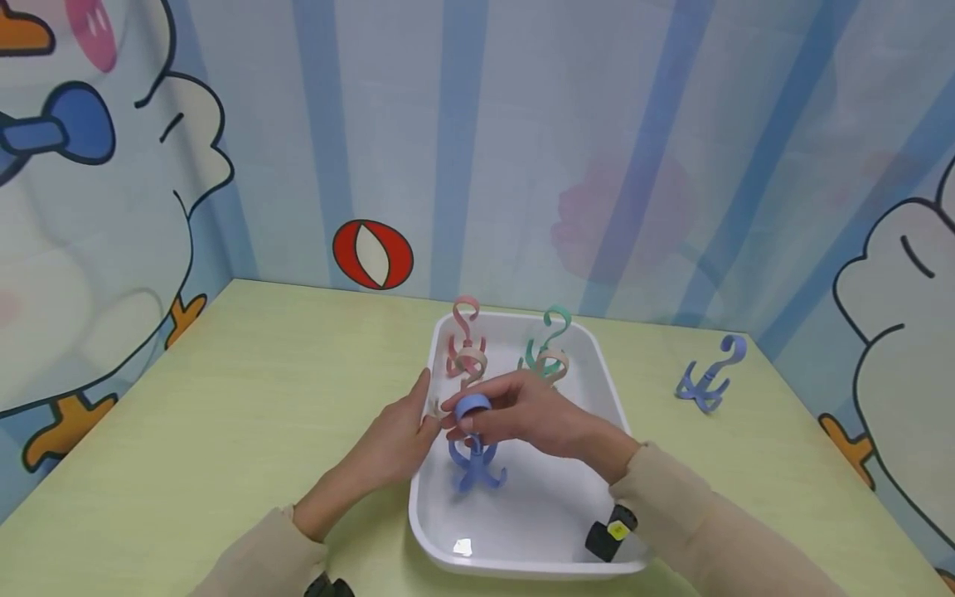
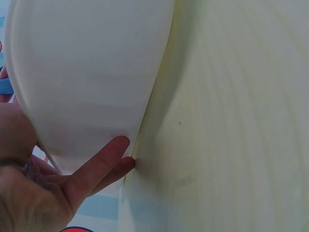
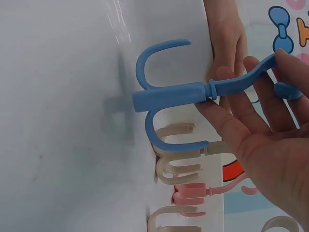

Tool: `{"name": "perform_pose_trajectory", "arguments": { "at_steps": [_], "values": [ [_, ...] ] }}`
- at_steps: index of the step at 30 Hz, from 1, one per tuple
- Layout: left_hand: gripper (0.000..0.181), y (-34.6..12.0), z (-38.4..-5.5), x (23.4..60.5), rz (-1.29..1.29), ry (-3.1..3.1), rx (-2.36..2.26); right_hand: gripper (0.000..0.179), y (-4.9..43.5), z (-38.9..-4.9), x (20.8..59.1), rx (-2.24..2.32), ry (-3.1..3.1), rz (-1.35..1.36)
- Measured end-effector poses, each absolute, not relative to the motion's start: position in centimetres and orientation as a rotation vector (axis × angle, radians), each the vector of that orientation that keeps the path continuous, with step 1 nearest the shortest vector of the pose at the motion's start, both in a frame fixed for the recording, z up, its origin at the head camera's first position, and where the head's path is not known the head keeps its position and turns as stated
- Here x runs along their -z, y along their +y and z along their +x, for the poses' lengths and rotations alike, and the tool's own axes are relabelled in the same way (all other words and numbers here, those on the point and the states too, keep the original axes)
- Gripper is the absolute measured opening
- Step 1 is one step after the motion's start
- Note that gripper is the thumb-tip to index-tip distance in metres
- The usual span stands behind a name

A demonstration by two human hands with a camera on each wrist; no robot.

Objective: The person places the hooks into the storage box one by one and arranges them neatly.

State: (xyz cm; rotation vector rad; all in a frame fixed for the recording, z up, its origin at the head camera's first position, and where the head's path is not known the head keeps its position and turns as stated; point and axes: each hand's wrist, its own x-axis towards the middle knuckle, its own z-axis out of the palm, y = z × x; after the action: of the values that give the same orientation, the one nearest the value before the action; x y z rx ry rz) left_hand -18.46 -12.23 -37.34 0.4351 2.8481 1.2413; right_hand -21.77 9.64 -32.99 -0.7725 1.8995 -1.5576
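My right hand (image 1: 522, 410) pinches a blue four-pronged hanging hook (image 3: 169, 96) by its curved upper stem. The hook stands upright in the near left part of a white tray (image 1: 537, 531), its prongs toward the tray floor. At the tray's left side, my left hand (image 1: 395, 439) grips the wall, thumb at the rim and fingers (image 2: 99, 169) along the outside. Beyond the blue hook, inside the tray, stand a pink hook (image 1: 466, 332), a green hook (image 1: 555, 327) and beige hooks (image 1: 472, 361), partly hidden by my right hand.
Another blue hook (image 1: 709, 377) stands on the pale yellow table (image 1: 283, 365), right of the tray. A striped blue cloth backdrop (image 1: 507, 149) with printed cartoon figures rises along the back and sides.
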Motion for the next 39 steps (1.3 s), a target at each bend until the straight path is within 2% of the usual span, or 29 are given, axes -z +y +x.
{"name": "perform_pose_trajectory", "arguments": {
  "at_steps": [8,32,39],
  "values": [
    [0.068,-12.4,-18.4,37.2,0.486,2.892,-1.218,0.042,9.3,-21.9,33.9,1.575,1.825,-0.784],
    [0.07,-12.6,-18.5,37.0,0.426,2.726,-1.354,0.04,9.0,-22.0,34.1,1.513,1.851,-0.851],
    [0.071,-12.6,-18.5,36.9,0.435,2.738,-1.343,0.048,9.4,-22.0,33.3,1.438,1.949,-0.824]
  ]
}}
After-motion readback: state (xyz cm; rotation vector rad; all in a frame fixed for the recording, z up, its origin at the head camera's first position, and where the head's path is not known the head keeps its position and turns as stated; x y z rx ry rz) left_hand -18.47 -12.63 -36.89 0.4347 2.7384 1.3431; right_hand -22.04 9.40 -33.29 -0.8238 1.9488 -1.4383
